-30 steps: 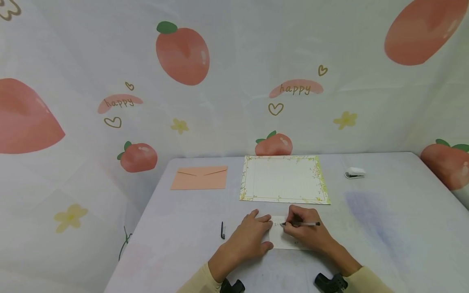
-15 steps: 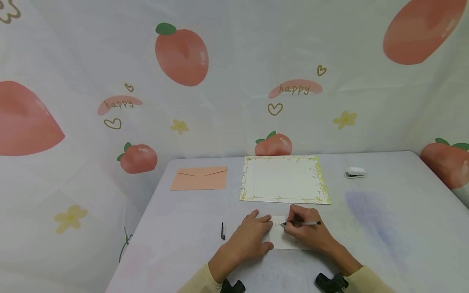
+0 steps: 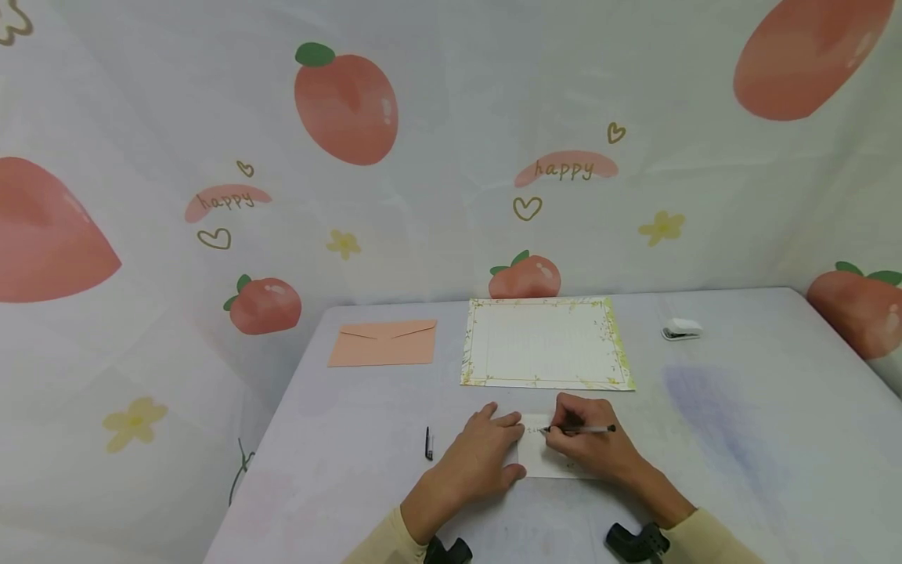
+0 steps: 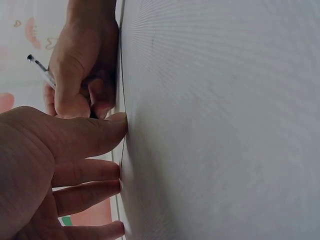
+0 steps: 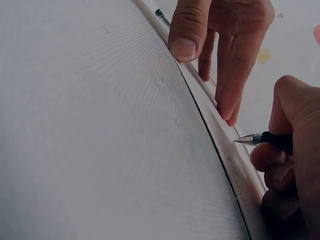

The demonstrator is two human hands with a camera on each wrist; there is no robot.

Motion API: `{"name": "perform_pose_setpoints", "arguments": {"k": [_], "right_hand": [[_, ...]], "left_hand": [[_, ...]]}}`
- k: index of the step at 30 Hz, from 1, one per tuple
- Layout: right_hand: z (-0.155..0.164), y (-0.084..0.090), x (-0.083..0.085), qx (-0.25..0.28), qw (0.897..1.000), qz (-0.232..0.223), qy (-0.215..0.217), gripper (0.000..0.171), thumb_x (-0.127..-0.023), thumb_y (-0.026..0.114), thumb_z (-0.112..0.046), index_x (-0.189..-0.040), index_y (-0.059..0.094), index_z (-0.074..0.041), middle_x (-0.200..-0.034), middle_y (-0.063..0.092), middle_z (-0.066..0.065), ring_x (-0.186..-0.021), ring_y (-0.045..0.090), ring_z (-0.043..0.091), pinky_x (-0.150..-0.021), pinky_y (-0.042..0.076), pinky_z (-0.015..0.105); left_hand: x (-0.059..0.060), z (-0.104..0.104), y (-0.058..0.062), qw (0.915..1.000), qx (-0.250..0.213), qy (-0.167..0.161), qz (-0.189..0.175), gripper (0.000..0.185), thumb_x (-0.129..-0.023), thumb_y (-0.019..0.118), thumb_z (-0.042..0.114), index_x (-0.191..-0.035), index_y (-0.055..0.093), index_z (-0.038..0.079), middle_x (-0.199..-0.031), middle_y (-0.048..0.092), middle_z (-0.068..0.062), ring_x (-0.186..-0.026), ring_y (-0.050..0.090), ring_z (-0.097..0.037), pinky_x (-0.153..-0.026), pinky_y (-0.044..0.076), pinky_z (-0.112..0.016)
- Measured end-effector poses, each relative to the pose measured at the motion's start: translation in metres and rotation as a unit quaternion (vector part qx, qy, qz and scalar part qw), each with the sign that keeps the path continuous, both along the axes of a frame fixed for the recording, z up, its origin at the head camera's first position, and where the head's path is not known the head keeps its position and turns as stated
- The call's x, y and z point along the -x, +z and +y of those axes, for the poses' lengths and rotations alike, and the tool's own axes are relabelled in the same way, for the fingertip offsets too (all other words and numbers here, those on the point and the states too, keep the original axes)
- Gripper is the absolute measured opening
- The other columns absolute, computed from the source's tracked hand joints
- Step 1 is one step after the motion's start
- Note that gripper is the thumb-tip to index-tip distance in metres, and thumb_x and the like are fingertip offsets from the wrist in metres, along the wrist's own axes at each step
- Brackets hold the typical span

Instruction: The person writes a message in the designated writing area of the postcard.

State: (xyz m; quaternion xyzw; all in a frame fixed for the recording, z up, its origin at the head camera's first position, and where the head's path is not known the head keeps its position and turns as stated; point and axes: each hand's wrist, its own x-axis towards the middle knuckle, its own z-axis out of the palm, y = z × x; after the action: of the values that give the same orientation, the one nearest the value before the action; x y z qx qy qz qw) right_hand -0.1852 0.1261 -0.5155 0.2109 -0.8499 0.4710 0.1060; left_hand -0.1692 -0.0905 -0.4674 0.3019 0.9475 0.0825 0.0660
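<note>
A small white card [image 3: 539, 460] lies on the table in front of the person, with a short line of handwriting near its top left. The right hand [image 3: 594, 442] pinches a pen [image 3: 588, 429], whose metal tip meets the card at that writing. In the right wrist view the pen [image 5: 270, 140] shows a dark grip and a pointed tip at the card's surface. The left hand [image 3: 485, 454] rests with spread, mostly straight fingers on the card's left edge; its thumb [image 4: 92, 134] presses near the lower corner. The right hand hides the card's right part.
A pen cap [image 3: 428, 443] lies left of the left hand. Farther back are a peach envelope [image 3: 384, 345], a large flower-bordered sheet [image 3: 546, 345] and a white stapler [image 3: 681, 329]. A fruit-printed curtain [image 3: 437, 157] stands behind the table [image 3: 338, 478].
The handwriting by the pen tip has grown slightly longer. Both hands stay nearly where they were, and the head view has shifted a little.
</note>
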Motion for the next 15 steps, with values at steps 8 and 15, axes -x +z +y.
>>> {"name": "perform_pose_setpoints", "arguments": {"k": [8, 15], "right_hand": [[0.0010, 0.0009, 0.0006, -0.007, 1.000, 0.008, -0.006, 0.034, -0.070, 0.073, 0.001, -0.071, 0.054, -0.027, -0.062, 0.054, -0.018, -0.057, 0.049, 0.000, -0.052, 0.040, 0.020], [0.0015, 0.0027, -0.0003, 0.001, 1.000, 0.011, 0.002, 0.033, -0.070, 0.072, 0.003, -0.071, 0.054, -0.025, -0.063, 0.055, -0.017, -0.058, 0.050, 0.001, -0.052, 0.042, 0.021]], "left_hand": [[0.0000, 0.0005, 0.0004, 1.0000, 0.001, -0.001, 0.000, 0.054, -0.086, 0.079, 0.038, -0.132, 0.066, 0.013, -0.145, 0.058, 0.000, -0.139, 0.048, -0.037, -0.111, 0.043, -0.054], [-0.0006, 0.0005, 0.0007, 1.0000, -0.002, 0.001, -0.003, 0.055, -0.085, 0.079, 0.038, -0.133, 0.066, 0.013, -0.145, 0.058, 0.000, -0.139, 0.047, -0.038, -0.111, 0.042, -0.053]]}}
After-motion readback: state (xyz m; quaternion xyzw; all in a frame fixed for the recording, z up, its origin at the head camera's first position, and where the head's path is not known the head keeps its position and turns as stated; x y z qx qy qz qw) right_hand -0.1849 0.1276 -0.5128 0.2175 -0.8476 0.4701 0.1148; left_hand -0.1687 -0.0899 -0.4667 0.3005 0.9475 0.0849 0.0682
